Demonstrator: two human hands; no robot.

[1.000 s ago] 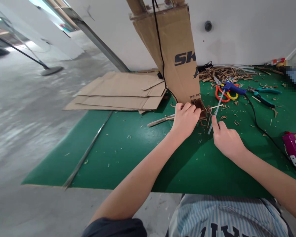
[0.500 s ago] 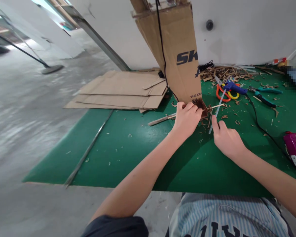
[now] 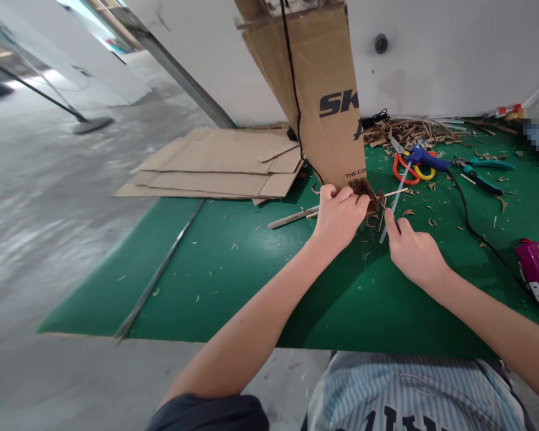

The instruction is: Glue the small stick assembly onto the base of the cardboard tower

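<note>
My left hand (image 3: 341,216) is closed on a dark brown folded cardboard piece (image 3: 367,197) at the foot of a tall cardboard structure (image 3: 314,90). A flat wooden strip (image 3: 291,218) sticks out to the left from beneath that hand. My right hand (image 3: 412,248) is closed, its index finger stretched towards the brown piece. Whatever it grips is thin and mostly hidden, with a dark end at the cardboard's edge. Between the hands, a pale thin stick (image 3: 396,192) and a translucent glue stick (image 3: 388,226) cross close to the right fingertips.
Right of the hands lie a blue glue gun (image 3: 426,158), orange-and-yellow scissors (image 3: 402,170) and teal pliers (image 3: 483,179). A magenta power strip (image 3: 536,269) sits at the right. Cardboard sheets (image 3: 215,161) are stacked left, with scraps (image 3: 417,131) along the wall and a metal ruler-like strip (image 3: 161,269) across the green mat.
Both hands stay at almost the same spot on the brown cardboard piece. The view has shifted very slightly; nothing has been picked up or let go.
</note>
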